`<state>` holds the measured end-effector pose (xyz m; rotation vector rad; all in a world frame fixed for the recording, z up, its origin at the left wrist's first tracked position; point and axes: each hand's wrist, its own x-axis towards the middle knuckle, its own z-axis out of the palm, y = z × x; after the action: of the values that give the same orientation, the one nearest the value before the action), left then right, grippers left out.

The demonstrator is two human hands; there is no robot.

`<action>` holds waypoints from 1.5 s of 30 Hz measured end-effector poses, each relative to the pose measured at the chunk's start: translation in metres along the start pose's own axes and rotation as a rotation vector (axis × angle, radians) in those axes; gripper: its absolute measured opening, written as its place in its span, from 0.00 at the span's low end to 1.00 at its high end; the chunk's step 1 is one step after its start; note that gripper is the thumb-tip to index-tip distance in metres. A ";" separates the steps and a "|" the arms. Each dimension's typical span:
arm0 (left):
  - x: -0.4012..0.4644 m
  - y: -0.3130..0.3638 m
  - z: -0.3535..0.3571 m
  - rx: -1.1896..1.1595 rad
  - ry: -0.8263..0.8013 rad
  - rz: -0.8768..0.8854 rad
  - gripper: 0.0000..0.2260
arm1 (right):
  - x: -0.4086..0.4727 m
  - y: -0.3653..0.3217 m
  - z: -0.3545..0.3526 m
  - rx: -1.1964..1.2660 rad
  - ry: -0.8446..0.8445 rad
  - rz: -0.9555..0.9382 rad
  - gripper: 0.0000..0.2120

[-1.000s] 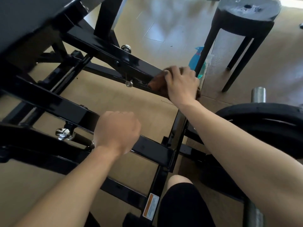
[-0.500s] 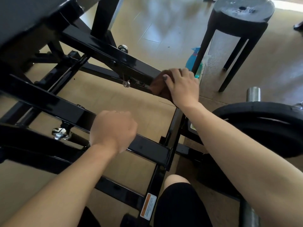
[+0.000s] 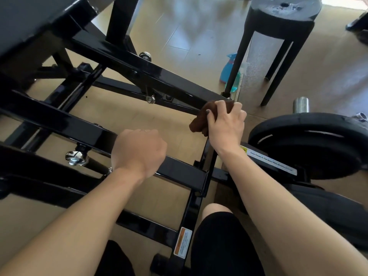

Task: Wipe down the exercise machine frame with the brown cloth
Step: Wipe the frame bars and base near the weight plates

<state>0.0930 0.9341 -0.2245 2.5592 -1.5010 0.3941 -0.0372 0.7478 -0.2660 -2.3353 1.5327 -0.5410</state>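
Step in hand, as we judge it: wiping frame corner joint.

- Right hand: grip curled round brown cloth, cloth pressed on frame where diagonal bar meets upright side rail, 1 o'clock from view centre.
- Left hand: fingers curled over cross bar, bracing; no cloth.
- Next move: we draw cloth toward 6 o'clock down side rail, grip kept firm, pressure even; we avoid bolt heads.

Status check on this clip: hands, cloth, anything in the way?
Right hand grips brown cloth against black frame. Left hand wrapped on lower bar. Stool leg close beyond the cloth.
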 end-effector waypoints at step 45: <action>-0.007 0.001 -0.006 -0.096 -0.030 -0.029 0.15 | -0.056 0.062 -0.034 -0.153 0.015 0.225 0.17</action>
<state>0.0885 0.9410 -0.2208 2.5196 -1.4534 0.2744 -0.1230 0.7735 -0.2719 -2.2282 1.8734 -0.3999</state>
